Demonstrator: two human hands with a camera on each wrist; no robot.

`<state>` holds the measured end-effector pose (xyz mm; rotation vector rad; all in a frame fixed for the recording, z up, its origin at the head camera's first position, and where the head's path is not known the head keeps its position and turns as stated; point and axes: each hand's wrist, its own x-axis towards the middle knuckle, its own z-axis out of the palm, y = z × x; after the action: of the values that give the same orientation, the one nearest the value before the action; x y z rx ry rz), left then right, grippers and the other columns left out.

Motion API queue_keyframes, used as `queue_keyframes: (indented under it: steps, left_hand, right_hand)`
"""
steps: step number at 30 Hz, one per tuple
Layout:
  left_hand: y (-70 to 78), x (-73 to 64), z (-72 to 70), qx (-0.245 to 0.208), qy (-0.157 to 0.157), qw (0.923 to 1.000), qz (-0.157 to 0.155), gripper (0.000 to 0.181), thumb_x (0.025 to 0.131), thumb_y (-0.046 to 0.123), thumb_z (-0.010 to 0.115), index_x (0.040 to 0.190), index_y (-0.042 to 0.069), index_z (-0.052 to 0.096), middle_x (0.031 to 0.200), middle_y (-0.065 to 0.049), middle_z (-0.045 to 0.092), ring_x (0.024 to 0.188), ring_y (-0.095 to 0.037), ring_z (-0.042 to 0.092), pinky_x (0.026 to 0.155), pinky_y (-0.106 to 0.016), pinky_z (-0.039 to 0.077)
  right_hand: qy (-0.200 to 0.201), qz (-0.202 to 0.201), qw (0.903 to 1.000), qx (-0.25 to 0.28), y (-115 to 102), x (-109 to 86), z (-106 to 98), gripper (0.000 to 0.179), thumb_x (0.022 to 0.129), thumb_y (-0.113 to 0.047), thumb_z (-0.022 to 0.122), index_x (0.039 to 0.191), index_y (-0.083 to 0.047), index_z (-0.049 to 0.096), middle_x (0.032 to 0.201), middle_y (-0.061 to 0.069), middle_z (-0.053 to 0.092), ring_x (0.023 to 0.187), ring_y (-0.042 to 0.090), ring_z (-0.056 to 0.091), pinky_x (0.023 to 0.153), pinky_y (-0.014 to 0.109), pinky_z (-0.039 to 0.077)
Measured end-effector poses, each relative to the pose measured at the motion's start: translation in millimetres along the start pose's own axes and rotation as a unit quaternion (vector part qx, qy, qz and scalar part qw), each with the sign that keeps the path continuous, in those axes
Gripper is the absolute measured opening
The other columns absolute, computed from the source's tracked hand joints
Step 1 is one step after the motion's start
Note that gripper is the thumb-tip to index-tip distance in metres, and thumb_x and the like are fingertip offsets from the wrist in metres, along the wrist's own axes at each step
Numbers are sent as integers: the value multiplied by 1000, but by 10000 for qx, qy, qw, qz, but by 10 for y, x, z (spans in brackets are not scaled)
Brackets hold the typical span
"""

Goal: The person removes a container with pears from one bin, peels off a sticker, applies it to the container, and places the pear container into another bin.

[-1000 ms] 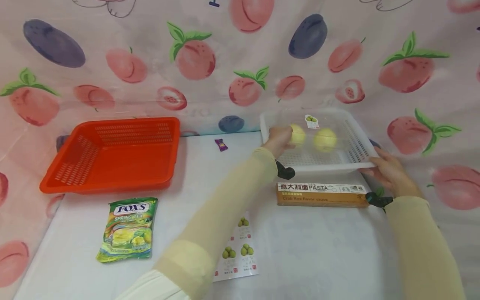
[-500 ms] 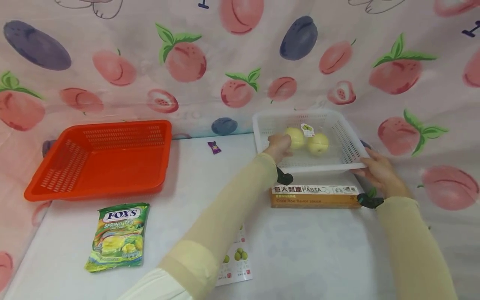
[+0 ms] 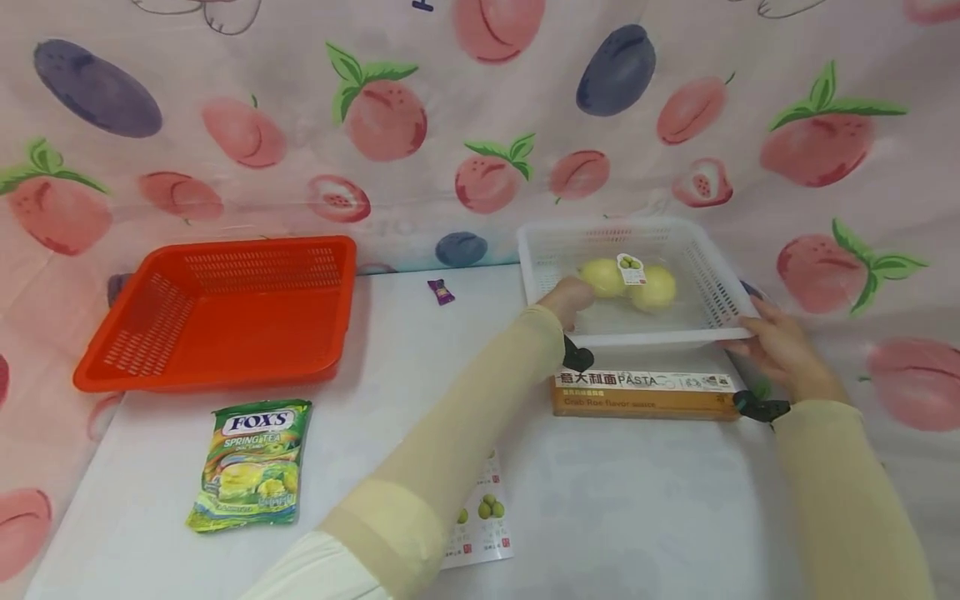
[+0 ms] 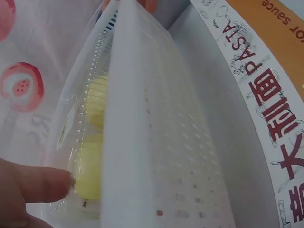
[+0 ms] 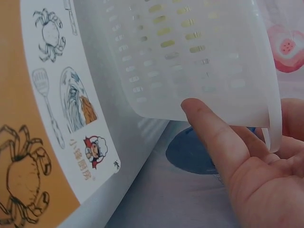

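Note:
In the head view, my right hand (image 3: 783,350) grips the front right corner of a white plastic basket (image 3: 645,337). Its thumb lies against the basket wall in the right wrist view, with the fingers partly hidden behind the rim. A clear plastic box (image 4: 66,128) sits inside the basket, holding yellow round fruits (image 3: 653,288) under a fruit-printed label (image 3: 631,269). My left hand (image 3: 567,302) is inside the basket at the box's left end. One straight digit (image 4: 45,184) touches the box in the left wrist view; the other fingers are mostly hidden.
A long pasta box (image 3: 645,395) lies in front of the white basket. At the left are a red basket (image 3: 262,312) and a green candy bag (image 3: 251,465). A purple wrapped candy (image 3: 441,292) lies between the baskets. My left forearm partly covers a sticker sheet (image 3: 483,517).
The clear box has come down lower and flatter inside the white basket. My left hand has drawn slightly toward the basket's front. The right hand keeps its grip on the corner.

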<state>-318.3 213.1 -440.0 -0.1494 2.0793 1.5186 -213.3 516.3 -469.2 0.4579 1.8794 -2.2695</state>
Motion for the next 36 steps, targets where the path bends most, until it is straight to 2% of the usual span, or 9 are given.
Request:
queue_keyframes:
  steps: [6,10,13,20,23,24,28,32,36]
  left_hand:
    - [-20,-84,-36,366,-59,9992,158,47,92,9,49,138,-2,47,119,-16,58,111,-37,57,82,-44,53]
    - [-26,-126,-113,261,-47,9994,223,45,90,13,55,132,-2,53,119,-16,59,112,-36,56,89,-45,50]
    - [-11,-143,-158,78,-41,9996,281,42,89,12,56,128,-2,56,121,-17,59,115,-35,55,95,-48,47]
    - [11,-101,-230,-398,2,9990,220,37,92,12,52,125,-3,57,126,-15,57,123,-36,50,102,-51,40]
    - [40,-46,-251,-405,154,9989,179,43,95,17,53,133,-3,52,136,-15,52,128,-34,46,104,-50,38]
    - [38,19,-248,-392,203,9989,137,46,96,20,54,136,-2,51,139,-14,50,129,-34,45,105,-50,37]
    - [100,25,-292,-349,208,9990,198,53,97,30,56,142,3,47,142,-12,48,131,-32,43,107,-50,35]
    - [169,-42,-345,-200,204,9985,461,58,96,31,57,145,4,41,145,-10,44,133,-29,40,109,-46,32]
    - [232,-142,-421,173,85,9967,787,64,96,32,58,149,4,34,149,-8,39,134,-25,38,108,-39,33]
  right_hand:
    - [59,107,9999,70,-5,-14,-5,72,104,-14,46,156,-26,-2,161,9,-3,134,21,31,102,43,33]
    - [152,97,9998,-102,5,0,17,72,104,-16,47,157,-25,-1,161,11,-1,123,16,44,100,41,37]
    - [216,123,9996,-149,3,12,31,72,104,-17,48,157,-26,1,160,12,0,121,15,47,100,39,39]
    - [198,193,9996,-86,-5,26,90,72,104,-17,46,156,-28,-4,162,10,-5,140,23,26,102,39,36]
    - [166,181,9997,40,1,35,105,73,104,-16,46,156,-28,-5,162,10,-6,142,27,19,102,40,34]
    - [149,181,9997,60,2,36,105,73,104,-15,46,156,-28,-5,162,10,-6,142,27,18,102,41,34]
    - [121,163,9998,44,2,38,114,73,104,-16,46,156,-28,-4,161,10,-6,144,28,14,102,42,32]
    - [112,87,9999,-73,7,31,107,73,104,-15,46,156,-26,-3,161,12,-5,139,24,26,102,40,35]
    - [137,113,9998,-101,36,9,50,73,104,-16,47,156,-26,-3,160,15,-3,121,16,46,101,39,38]
